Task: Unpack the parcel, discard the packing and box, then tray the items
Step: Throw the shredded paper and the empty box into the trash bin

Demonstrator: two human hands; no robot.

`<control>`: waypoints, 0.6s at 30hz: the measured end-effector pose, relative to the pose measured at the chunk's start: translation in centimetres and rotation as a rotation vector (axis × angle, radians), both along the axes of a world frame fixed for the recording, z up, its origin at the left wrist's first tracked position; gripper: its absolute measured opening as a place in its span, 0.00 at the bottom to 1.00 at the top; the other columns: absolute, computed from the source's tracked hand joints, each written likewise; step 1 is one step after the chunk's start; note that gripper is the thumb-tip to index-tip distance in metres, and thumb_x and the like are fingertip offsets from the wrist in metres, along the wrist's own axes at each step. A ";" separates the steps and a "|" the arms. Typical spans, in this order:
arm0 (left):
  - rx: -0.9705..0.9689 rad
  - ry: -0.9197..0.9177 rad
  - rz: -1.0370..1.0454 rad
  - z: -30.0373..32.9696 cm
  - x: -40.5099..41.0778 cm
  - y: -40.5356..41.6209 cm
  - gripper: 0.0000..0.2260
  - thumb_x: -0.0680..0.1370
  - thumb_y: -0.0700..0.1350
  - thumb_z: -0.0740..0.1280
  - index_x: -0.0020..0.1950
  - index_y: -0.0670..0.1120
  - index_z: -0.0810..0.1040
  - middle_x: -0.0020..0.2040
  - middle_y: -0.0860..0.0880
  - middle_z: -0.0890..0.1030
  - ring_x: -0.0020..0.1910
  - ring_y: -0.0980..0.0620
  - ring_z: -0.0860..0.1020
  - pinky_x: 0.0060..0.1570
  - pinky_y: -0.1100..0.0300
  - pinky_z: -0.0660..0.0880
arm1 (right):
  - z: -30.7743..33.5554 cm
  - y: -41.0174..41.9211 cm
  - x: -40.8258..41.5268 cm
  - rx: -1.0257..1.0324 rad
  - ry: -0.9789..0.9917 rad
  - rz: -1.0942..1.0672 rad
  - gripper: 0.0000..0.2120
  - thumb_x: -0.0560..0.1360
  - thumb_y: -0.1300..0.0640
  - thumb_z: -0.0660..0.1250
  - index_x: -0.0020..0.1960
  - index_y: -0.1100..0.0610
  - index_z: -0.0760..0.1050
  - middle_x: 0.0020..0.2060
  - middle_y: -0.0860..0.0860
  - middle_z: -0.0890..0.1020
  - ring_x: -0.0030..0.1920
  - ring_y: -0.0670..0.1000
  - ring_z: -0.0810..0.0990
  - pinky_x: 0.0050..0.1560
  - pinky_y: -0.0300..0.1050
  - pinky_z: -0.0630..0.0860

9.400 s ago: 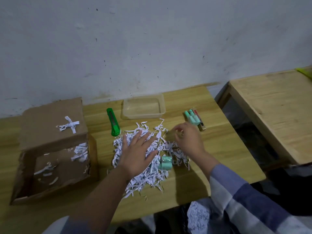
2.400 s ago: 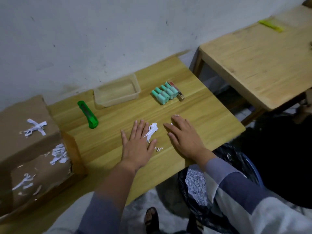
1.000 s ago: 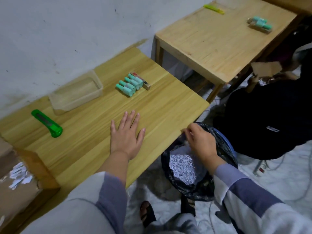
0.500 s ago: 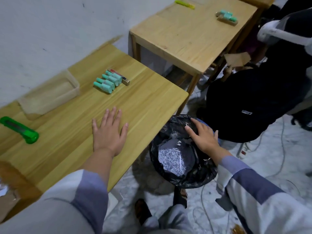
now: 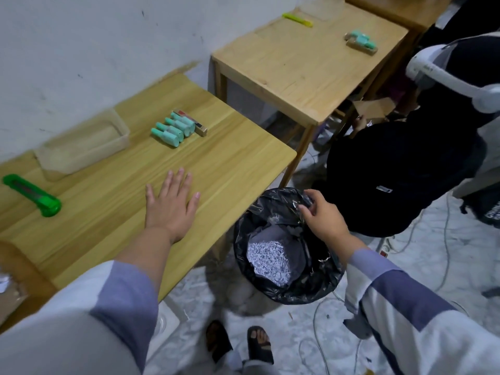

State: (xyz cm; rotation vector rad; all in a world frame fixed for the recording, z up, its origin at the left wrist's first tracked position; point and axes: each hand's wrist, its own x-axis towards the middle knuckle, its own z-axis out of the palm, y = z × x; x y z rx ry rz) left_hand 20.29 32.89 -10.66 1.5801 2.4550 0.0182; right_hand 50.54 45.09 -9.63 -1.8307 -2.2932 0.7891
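Four mint-green plastic bottles (image 5: pixel 173 128) lie side by side on the pale wooden table (image 5: pixel 243 158), long axes slanting toward the clear shallow plastic tray (image 5: pixel 81 147) just to their left. Both sit ahead of the left hand (image 5: pixel 170 204), the nearer one, spread flat and empty. Off the table's edge, the right hand (image 5: pixel 323 215) pinches the crinkled rim of the black bin bag (image 5: pixel 286 239), which holds shredded white paper (image 5: pixel 267 258). Only a brown cardboard box (image 5: pixel 13 282) corner shows at far left.
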 end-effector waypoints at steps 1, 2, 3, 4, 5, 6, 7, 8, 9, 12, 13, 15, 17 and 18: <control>-0.012 -0.027 0.006 0.2 0.2 0.1 0.26 0.81 0.58 0.41 0.79 0.51 0.47 0.79 0.53 0.43 0.78 0.53 0.41 0.73 0.38 0.41 | 0.4 0.1 0.0 0.057 -0.009 -0.026 0.14 0.79 0.50 0.60 0.62 0.52 0.70 0.38 0.52 0.80 0.43 0.58 0.80 0.39 0.49 0.75; -0.016 -0.051 0.011 0.5 0.5 0.2 0.26 0.82 0.58 0.41 0.79 0.51 0.48 0.79 0.53 0.44 0.77 0.53 0.41 0.73 0.38 0.41 | 0.7 0.2 -0.1 0.112 -0.019 -0.044 0.11 0.79 0.50 0.58 0.57 0.54 0.73 0.39 0.54 0.81 0.43 0.59 0.80 0.38 0.49 0.75; -0.015 -0.065 0.012 0.9 0.9 0.1 0.26 0.82 0.58 0.41 0.78 0.51 0.49 0.79 0.53 0.44 0.77 0.53 0.41 0.73 0.38 0.41 | 1.2 0.3 -0.2 0.145 -0.028 -0.042 0.11 0.80 0.50 0.57 0.51 0.55 0.74 0.39 0.56 0.81 0.42 0.61 0.80 0.37 0.50 0.74; -0.016 -0.074 0.011 1.4 1.4 -0.1 0.25 0.82 0.58 0.42 0.78 0.51 0.51 0.79 0.53 0.45 0.77 0.53 0.41 0.73 0.38 0.42 | 1.5 0.3 -0.5 0.150 -0.036 -0.014 0.12 0.80 0.50 0.56 0.46 0.56 0.73 0.37 0.56 0.81 0.42 0.61 0.80 0.35 0.49 0.72; -0.023 -0.084 0.010 1.8 1.9 -0.5 0.25 0.82 0.57 0.42 0.78 0.52 0.52 0.79 0.53 0.45 0.77 0.53 0.42 0.73 0.38 0.42 | 1.9 0.2 -1.0 0.128 -0.047 0.026 0.13 0.79 0.50 0.56 0.42 0.55 0.72 0.36 0.56 0.80 0.41 0.61 0.79 0.33 0.47 0.70; -0.034 -0.097 0.015 2.3 2.4 -1.2 0.25 0.82 0.57 0.43 0.78 0.52 0.53 0.79 0.53 0.46 0.77 0.53 0.42 0.73 0.39 0.42 | 2.4 0.0 -1.7 0.100 -0.057 0.076 0.13 0.79 0.50 0.56 0.40 0.55 0.71 0.35 0.56 0.80 0.41 0.62 0.79 0.33 0.47 0.69; -0.043 -0.108 0.026 2.8 2.8 -2.0 0.25 0.82 0.57 0.43 0.78 0.52 0.54 0.79 0.53 0.47 0.78 0.53 0.42 0.73 0.39 0.43 | 3.0 -0.4 -2.5 0.067 -0.069 0.127 0.13 0.78 0.50 0.57 0.40 0.55 0.72 0.36 0.56 0.80 0.40 0.61 0.79 0.34 0.47 0.70; -0.048 -0.116 0.043 3.3 3.2 -2.8 0.24 0.82 0.57 0.44 0.77 0.52 0.55 0.79 0.54 0.48 0.78 0.53 0.42 0.73 0.39 0.43 | 3.5 -0.8 -3.5 0.037 -0.071 0.184 0.12 0.78 0.50 0.57 0.41 0.54 0.73 0.37 0.56 0.80 0.40 0.60 0.79 0.35 0.47 0.72; -0.048 -0.119 0.066 3.9 3.5 -3.7 0.24 0.82 0.57 0.45 0.77 0.53 0.57 0.79 0.54 0.49 0.78 0.53 0.43 0.73 0.39 0.43 | 4.2 -1.4 -4.5 0.005 -0.066 0.244 0.11 0.77 0.50 0.57 0.44 0.54 0.74 0.38 0.56 0.81 0.39 0.59 0.79 0.35 0.48 0.73; -0.030 -0.120 0.145 5.9 3.6 -6.6 0.22 0.82 0.57 0.49 0.75 0.53 0.62 0.79 0.54 0.53 0.78 0.52 0.45 0.73 0.38 0.44 | 6.3 -3.5 -8.0 -0.045 -0.040 0.415 0.10 0.78 0.51 0.59 0.52 0.53 0.76 0.35 0.53 0.80 0.35 0.55 0.78 0.33 0.46 0.73; -0.013 -0.121 0.173 6.7 3.5 -7.7 0.22 0.82 0.56 0.51 0.75 0.52 0.63 0.79 0.53 0.54 0.78 0.52 0.46 0.73 0.38 0.45 | 7.0 -4.3 -9.2 -0.040 -0.030 0.463 0.11 0.78 0.50 0.59 0.53 0.54 0.76 0.35 0.52 0.79 0.35 0.55 0.77 0.33 0.46 0.71; 0.028 -0.116 0.236 8.2 3.2 -10.2 0.21 0.82 0.55 0.53 0.74 0.52 0.64 0.78 0.52 0.57 0.78 0.51 0.48 0.73 0.39 0.46 | 8.5 -5.8 -11.8 -0.022 -0.027 0.553 0.13 0.78 0.49 0.59 0.53 0.55 0.77 0.40 0.54 0.81 0.38 0.55 0.76 0.35 0.45 0.70; 0.053 -0.095 0.325 9.5 2.7 -13.3 0.20 0.82 0.55 0.53 0.73 0.52 0.64 0.78 0.52 0.57 0.78 0.51 0.49 0.73 0.41 0.46 | 9.9 -7.7 -14.7 0.004 -0.030 0.659 0.15 0.79 0.48 0.57 0.53 0.57 0.77 0.47 0.57 0.82 0.45 0.58 0.78 0.40 0.46 0.71; 0.059 -0.074 0.373 9.9 2.3 -15.0 0.21 0.82 0.55 0.54 0.73 0.53 0.65 0.78 0.52 0.57 0.78 0.51 0.49 0.73 0.41 0.45 | 10.5 -9.0 -16.1 0.023 -0.025 0.714 0.16 0.80 0.48 0.56 0.52 0.58 0.77 0.48 0.58 0.82 0.48 0.60 0.79 0.41 0.46 0.70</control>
